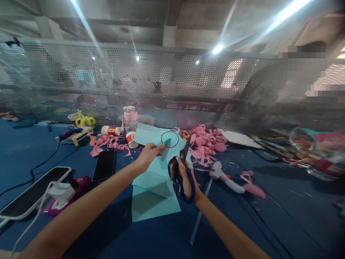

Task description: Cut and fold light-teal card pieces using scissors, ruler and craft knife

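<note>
My left hand is closed in a pinch over light teal craft sheets. A small, pointed teal piece sticks out from its fingertips. Around that tip shows a thin black circle; whether it is drawn or a loose ring I cannot tell. My right hand grips scissors by their dark blue handles, blades pointing up and away, just right of the left fingertips. The blades look apart from the teal piece. The sheets overlap on the dark blue table beneath both hands.
Pink scraps lie behind the scissors. A white glue gun with a clear stick lies to the right. On the left are a phone, a white charger and cables. Cups and a pink-lidded bottle stand by the perforated screen.
</note>
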`<state>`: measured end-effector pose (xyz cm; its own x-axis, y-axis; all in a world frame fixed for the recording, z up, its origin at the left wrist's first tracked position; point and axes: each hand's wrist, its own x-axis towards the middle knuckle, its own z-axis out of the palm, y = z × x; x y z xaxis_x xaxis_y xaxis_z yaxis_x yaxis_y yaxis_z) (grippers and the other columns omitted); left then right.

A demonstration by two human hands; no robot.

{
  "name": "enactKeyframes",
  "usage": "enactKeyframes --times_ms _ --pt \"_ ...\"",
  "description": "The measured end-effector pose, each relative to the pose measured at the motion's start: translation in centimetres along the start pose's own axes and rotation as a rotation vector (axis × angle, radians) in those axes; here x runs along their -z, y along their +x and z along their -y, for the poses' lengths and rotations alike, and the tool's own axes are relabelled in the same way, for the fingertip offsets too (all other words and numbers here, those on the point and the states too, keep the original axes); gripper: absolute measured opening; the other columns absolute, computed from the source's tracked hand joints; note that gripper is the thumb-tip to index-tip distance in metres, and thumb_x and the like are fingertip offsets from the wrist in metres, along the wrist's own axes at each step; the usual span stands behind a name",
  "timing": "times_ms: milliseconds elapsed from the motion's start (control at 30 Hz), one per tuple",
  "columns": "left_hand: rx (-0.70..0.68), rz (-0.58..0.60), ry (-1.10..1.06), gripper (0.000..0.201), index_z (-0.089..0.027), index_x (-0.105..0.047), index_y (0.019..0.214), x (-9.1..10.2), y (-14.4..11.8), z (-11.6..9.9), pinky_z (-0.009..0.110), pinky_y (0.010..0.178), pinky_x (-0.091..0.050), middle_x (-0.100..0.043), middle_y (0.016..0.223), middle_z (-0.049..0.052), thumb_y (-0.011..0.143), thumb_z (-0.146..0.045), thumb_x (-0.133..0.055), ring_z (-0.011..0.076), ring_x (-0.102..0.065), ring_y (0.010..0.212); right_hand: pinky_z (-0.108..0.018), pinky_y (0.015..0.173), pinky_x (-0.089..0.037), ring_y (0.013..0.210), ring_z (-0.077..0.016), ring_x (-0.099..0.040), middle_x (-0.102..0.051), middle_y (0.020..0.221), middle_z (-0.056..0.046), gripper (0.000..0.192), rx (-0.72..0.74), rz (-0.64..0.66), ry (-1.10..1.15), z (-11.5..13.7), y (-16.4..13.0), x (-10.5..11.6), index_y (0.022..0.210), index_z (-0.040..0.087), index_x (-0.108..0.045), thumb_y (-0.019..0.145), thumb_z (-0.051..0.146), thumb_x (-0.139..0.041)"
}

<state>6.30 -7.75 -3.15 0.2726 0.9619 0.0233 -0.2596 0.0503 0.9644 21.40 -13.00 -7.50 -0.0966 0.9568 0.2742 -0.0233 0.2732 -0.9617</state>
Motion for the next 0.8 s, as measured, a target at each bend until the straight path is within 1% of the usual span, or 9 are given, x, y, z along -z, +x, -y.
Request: enactKeyframes --times_ms 133,233,300,333,400,467,533,633,800 --pt "-0.166 -0.016 0.127 0.033 -0.012 -0.063 0.077 0.3 -0.2 -0.6 0.021 0.051 -0.046 -0.058 0.059 -0.002 0.054 -0.028 -0.080 0.0099 -0.053 0.052 -0.019 0.043 -0.040 0.046 -0.0073 -0.044 -0.047 0.058 0.005 0.035 0.008 0.000 -0.033 0.4 0.1 0.4 0.079 0.021 -0.046 0.084 0.055 -0.044" --pt "-0.313 0.001 0.224 0.063 -0.020 -0.057 0.112 0.5 -0.5 -1.7 0.020 0.053 -0.050 -0.064 0.090 0.002 0.053 -0.016 -0.079 0.0128 -0.059 0.069 -0.016 0.037 -0.035 0.041 -0.0054 -0.039 -0.042 0.052 0.007 0.038 -0.007 -0.007 -0.038 0.6 0.2 0.6 0.075 0.020 -0.045 0.081 0.057 -0.047" --pt "-0.358 0.063 0.249 0.080 -0.027 -0.048 0.125 0.7 -0.8 -2.4 0.019 0.055 -0.051 -0.060 0.109 0.004 0.053 -0.012 -0.078 0.0144 -0.060 0.079 -0.015 0.034 -0.032 0.038 -0.0043 -0.037 -0.040 0.049 0.008 0.038 -0.051 -0.029 -0.027 0.5 0.2 0.7 0.074 0.020 -0.045 0.079 0.058 -0.049" --pt "-0.349 0.096 0.250 0.078 -0.028 -0.048 0.125 0.8 -0.9 -2.7 0.019 0.055 -0.052 -0.060 0.112 0.004 0.055 -0.011 -0.077 0.0137 -0.060 0.077 -0.015 0.033 -0.031 0.036 -0.0040 -0.037 -0.039 0.048 0.009 0.039 -0.079 -0.040 -0.018 0.5 0.2 0.7 0.073 0.020 -0.046 0.079 0.058 -0.050" --pt "-0.287 0.096 0.196 0.056 -0.022 -0.059 0.113 1.1 -0.9 -3.3 0.019 0.054 -0.052 -0.063 0.104 0.004 0.060 -0.011 -0.073 0.0101 -0.059 0.067 -0.015 0.032 -0.031 0.035 -0.0039 -0.038 -0.041 0.047 0.009 0.039 -0.126 -0.058 0.014 0.4 0.3 0.7 0.072 0.020 -0.046 0.077 0.058 -0.052" --pt "-0.201 0.020 0.039 0.030 -0.015 -0.065 0.097 1.4 -0.7 -3.9 0.020 0.057 -0.053 -0.066 0.088 0.003 0.068 -0.010 -0.067 0.0074 -0.057 0.058 -0.015 0.031 -0.033 0.035 -0.0043 -0.040 -0.044 0.049 0.008 0.038 -0.137 -0.071 0.056 0.4 0.4 0.6 0.072 0.020 -0.047 0.075 0.057 -0.055" --pt "-0.114 -0.057 -0.172 0.018 -0.014 -0.065 0.091 1.7 -0.5 -4.4 0.018 0.060 -0.053 -0.066 0.079 0.002 0.075 -0.009 -0.059 0.0072 -0.059 0.060 -0.015 0.032 -0.035 0.037 -0.0044 -0.041 -0.047 0.051 0.007 0.038 -0.141 -0.072 0.099 0.3 0.6 0.5 0.073 0.019 -0.049 0.073 0.056 -0.059" --pt "0.007 -0.080 -0.401 0.018 -0.013 -0.063 0.091 2.1 -0.5 -5.3 0.011 0.057 -0.050 -0.066 0.085 0.004 0.085 -0.010 -0.046 0.0061 -0.062 0.068 -0.016 0.033 -0.037 0.038 -0.0049 -0.044 -0.050 0.054 0.006 0.038 -0.192 -0.082 0.171 0.1 0.9 0.6 0.071 0.019 -0.052 0.071 0.056 -0.060" --pt "0.101 0.079 -0.474 0.028 -0.014 -0.060 0.099 2.6 -0.9 -6.0 0.008 0.053 -0.047 -0.063 0.097 0.008 0.092 -0.028 -0.037 0.0069 -0.061 0.076 -0.024 0.048 -0.051 0.057 -0.0122 -0.062 -0.065 0.073 -0.001 0.040 -0.175 -0.024 0.266 0.0 1.3 0.8 0.089 0.021 -0.059 0.069 0.056 -0.063"
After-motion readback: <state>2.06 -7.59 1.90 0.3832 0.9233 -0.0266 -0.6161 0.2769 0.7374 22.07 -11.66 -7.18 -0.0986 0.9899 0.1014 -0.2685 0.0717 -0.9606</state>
